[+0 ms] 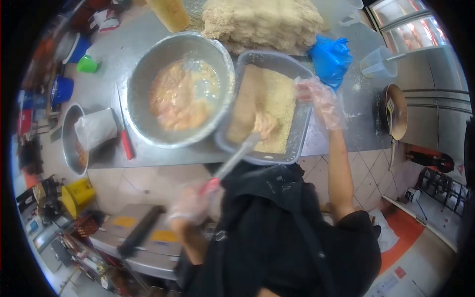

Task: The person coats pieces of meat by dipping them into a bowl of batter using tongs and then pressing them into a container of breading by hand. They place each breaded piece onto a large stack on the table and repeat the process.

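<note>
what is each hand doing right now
Left hand: closed on a metal utensil.
Right hand: at the tray rim; grip cannot be told.

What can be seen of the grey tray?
The grey tray is rectangular with rounded corners and raised walls, plastic by its look. It lies flat at the steel counter's near edge, beside the metal bowl. Pale crumbs cover its floor, with a coated piece along one side. The gloved right hand rests at its right rim; a long utensil held in the left hand reaches in.
</note>
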Tool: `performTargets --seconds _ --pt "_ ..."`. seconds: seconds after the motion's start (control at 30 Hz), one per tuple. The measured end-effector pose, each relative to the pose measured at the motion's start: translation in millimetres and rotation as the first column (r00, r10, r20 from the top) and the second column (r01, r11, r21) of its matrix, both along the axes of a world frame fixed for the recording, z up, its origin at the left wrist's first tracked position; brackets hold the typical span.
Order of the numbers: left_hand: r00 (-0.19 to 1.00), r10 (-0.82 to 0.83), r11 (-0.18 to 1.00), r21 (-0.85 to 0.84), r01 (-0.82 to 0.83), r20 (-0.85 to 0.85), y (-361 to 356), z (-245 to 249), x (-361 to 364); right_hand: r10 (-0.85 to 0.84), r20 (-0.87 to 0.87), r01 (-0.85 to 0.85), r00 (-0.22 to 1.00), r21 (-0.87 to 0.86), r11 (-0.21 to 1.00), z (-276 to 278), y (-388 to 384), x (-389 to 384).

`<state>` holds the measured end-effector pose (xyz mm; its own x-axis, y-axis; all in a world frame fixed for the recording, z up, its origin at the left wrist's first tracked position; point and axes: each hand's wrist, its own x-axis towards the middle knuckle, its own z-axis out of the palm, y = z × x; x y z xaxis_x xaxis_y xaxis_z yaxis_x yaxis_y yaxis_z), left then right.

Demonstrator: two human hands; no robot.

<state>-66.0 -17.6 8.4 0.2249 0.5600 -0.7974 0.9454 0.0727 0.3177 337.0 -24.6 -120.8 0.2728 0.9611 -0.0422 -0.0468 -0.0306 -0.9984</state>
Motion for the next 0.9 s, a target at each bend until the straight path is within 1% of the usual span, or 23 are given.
performTargets --seconds 0.03,0.07,0.1,0.13,0.17,0.23,0.27,0.3,0.33,0.37,0.4,0.43,0.5,0.53,0.6,0.63,0.7,0.73,0.8,0.83,0.9 --pt "0.999 0.052 0.999 -0.013 -0.052 -0.005 -3 -3 9 -0.007 -0.032 0.005 0.999 -0.079 0.997 -12 -2 0" --pt "0.999 0.051 0.999 -0.015 -0.051 -0.003 -4 -2 8 -0.016 -0.063 0.006 0.998 -0.154 0.988 -18 -1 -1" --pt "0.998 0.06 0.997 0.041 -0.06 0.003 -5 -2 6 -0.018 -0.06 0.009 0.998 -0.154 0.988 -13 8 -11" --pt "0.998 0.067 0.993 0.094 -0.068 0.008 -5 -1 3 0.069 0.376 0.097 0.924 -0.406 0.909 -8 20 -25" --pt "0.998 0.064 0.994 0.093 -0.065 0.01 -4 3 1 0.261 0.695 0.284 0.67 -0.565 0.774 -5 29 -34" --pt "0.963 0.209 0.951 0.193 -0.241 0.173 1 11 -6 0.339 0.523 0.04 0.782 -0.585 0.81 -64 50 -23" --pt "0.962 0.21 0.95 0.195 -0.243 0.176 3 7 -15 0.372 0.641 0.044 0.671 -0.536 0.843 -84 63 -26" --pt "0.965 0.204 0.928 0.28 -0.245 0.168 6 0 -26 0.392 0.744 0.035 0.541 -0.485 0.874 -91 76 -37" --pt "0.967 0.201 0.899 0.362 -0.245 0.156 6 -6 -33 0.394 0.745 0.03 0.538 -0.484 0.875 -97 83 -49" --pt "0.938 0.256 0.88 0.345 -0.325 0.232 10 -4 -31 0.413 0.734 0.028 0.539 -0.506 0.862 -96 92 -59" --pt "0.937 0.262 0.88 0.341 -0.33 0.23 10 -12 -36 0.442 0.701 0.018 0.559 -0.544 0.839 -93 101 -69" --pt "0.929 0.29 0.853 0.378 -0.36 0.232 9 -27 -45 0.476 0.644 0.0 0.599 -0.594 0.804 -89 109 -74" --pt "0.935 0.268 0.849 0.402 -0.343 0.233 10 -31 -49 0.499 0.496 -0.061 0.711 -0.664 0.746 -85 114 -76" --pt "0.938 0.257 0.847 0.414 -0.335 0.234 10 -32 -51 0.489 0.421 -0.094 0.764 -0.677 0.73 -83 110 -77" --pt "0.928 0.287 0.88 0.318 -0.353 0.237 7 -28 -47 0.439 0.282 -0.145 0.853 -0.681 0.718 -83 96 -81" --pt "0.926 0.292 0.878 0.316 -0.359 0.241 6 -27 -45 0.411 0.223 -0.161 0.884 -0.678 0.717 -83 90 -84" --pt "0.908 0.286 0.896 0.251 -0.367 0.307 4 -26 -44 0.392 0.153 -0.192 0.907 -0.678 0.709 -83 83 -87" --pt "0.905 0.295 0.894 0.246 -0.374 0.306 2 -30 -47 0.397 0.136 -0.206 0.908 -0.681 0.703 -79 82 -88" --pt "0.858 0.343 0.88 0.188 -0.436 0.382 -3 -40 -55 0.435 0.138 -0.231 0.89 -0.686 0.69 -61 84 -89" --pt "0.856 0.35 0.878 0.184 -0.441 0.381 -3 -38 -56 0.462 0.152 -0.244 0.874 -0.686 0.686 -50 87 -89" --pt "0.872 0.348 0.879 0.202 -0.431 0.344 1 -28 -52 0.493 -0.064 -0.37 0.868 -0.744 0.556 -30 93 -88"
